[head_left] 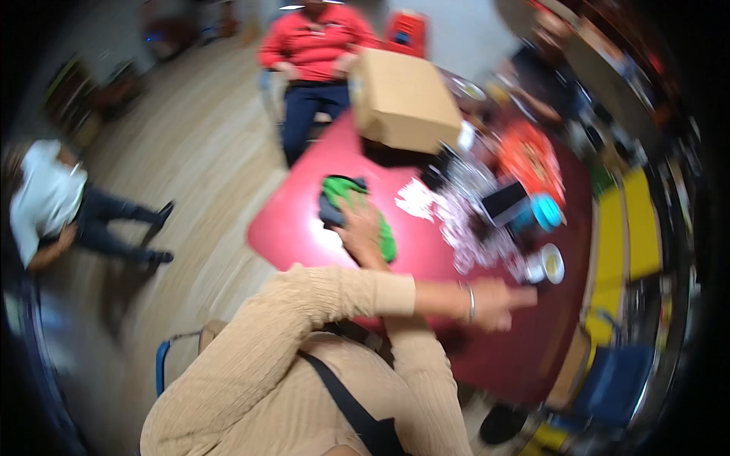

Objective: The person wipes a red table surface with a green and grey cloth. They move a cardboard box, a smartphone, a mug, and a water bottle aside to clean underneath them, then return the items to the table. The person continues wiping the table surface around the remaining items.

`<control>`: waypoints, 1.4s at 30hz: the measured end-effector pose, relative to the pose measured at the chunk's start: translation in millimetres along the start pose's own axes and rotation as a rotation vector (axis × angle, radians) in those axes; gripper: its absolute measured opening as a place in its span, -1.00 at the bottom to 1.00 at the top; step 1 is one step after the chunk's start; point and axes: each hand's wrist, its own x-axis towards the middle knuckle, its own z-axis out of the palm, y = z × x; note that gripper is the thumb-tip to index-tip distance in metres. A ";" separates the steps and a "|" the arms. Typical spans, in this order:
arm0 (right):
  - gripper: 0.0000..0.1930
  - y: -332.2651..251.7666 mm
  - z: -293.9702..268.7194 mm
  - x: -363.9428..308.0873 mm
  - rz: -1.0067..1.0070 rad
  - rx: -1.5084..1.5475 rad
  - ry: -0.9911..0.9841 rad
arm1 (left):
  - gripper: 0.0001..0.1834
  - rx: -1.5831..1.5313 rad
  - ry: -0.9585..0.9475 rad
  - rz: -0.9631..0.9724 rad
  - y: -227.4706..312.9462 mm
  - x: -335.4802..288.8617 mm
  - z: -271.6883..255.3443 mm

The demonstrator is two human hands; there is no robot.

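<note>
My arms cross over a red table [296, 216]. My right hand [361, 224] presses down on a green and dark cloth [386, 242] on its left part, fingers bent over the fabric. My left hand [494, 302], with a silver bracelet [471, 300] at the wrist, reaches across to the right above the tabletop. It is blurred, one finger stretched out, and nothing shows in it. Just beyond that finger stands a white cup [553, 264]. A heap of clear plastic cups or wrap [475, 220] lies farther back, beside a dark phone [505, 204].
At the far side stands a large cardboard box [407, 99]. An orange-red bag [530, 156] and a turquoise-lidded container [544, 211] crowd the right. A person in red [318, 45] sits behind, another [544, 76] at far right, a third [49, 197] left. A blue chair [612, 384] stands lower right.
</note>
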 end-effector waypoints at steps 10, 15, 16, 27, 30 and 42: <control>-0.29 -17.9 3.7 8.7 -0.001 -0.100 -0.104 | -0.40 0.051 0.092 -0.032 -40.1 -172.1 -26.2; -0.38 -9.8 -4.4 0.8 0.001 0.212 0.093 | -0.39 0.084 0.518 -0.151 -83.1 -266.6 -80.2; -0.44 -8.2 -4.1 -4.2 0.107 0.456 0.218 | -0.40 0.071 0.595 -0.205 -85.2 -289.7 -99.6; -0.74 74.6 -90.7 -17.4 0.616 0.411 1.120 | -0.34 0.617 0.749 -0.762 -177.5 -391.0 -147.0; -0.79 48.5 -47.3 -10.3 0.474 0.347 0.924 | -0.31 0.626 0.591 -0.908 -175.9 -381.8 -148.2; -0.65 -36.3 27.0 50.7 0.183 0.414 0.354 | -0.28 0.477 1.254 -0.469 -151.6 -383.3 -239.4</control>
